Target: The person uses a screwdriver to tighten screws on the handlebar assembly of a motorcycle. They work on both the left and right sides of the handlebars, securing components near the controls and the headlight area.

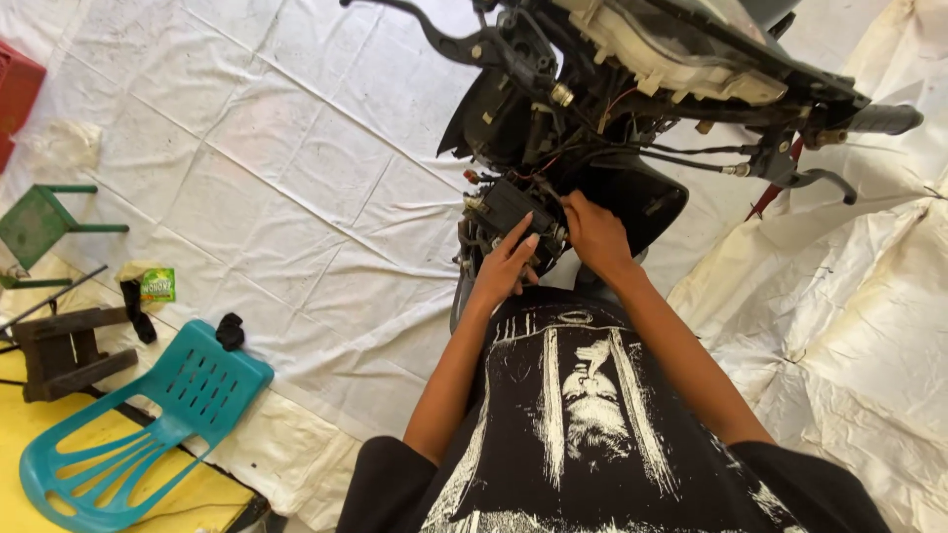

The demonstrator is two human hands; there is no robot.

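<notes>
Both hands are up at the front of a stripped motorbike (632, 99), working in the open bay below the headlight (681, 54). Left hand (509, 265) lies flat with fingers loosely spread on a black box-like part (504, 209) seated among the wires; it rests on the part rather than closing around it. Right hand (595, 235) is just beside it, fingers bent and pinched toward the wiring at the box's upper right corner, maybe on a connector or a thin tool, too small to tell, so I cannot tell what if anything it holds. The box sits low in the bay, between the front forks area and the person's chest, touching both hands. Front covers look already off: wires, brackets and the headlight back are exposed, handlebar (884, 118) and brake lever (434, 35) bare. The box is not yet out of its mount and cables appear attached, so as a judgement the stripping is done and the work on this part is midway. Bike stands on a white tarp (296, 168). Off to the left, well apart from the hands: teal plastic chair (148, 424) tipped over, green stool (39, 227), dark wooden stool (64, 345), small green packet (157, 284), red crate (18, 94) at the edge.
</notes>
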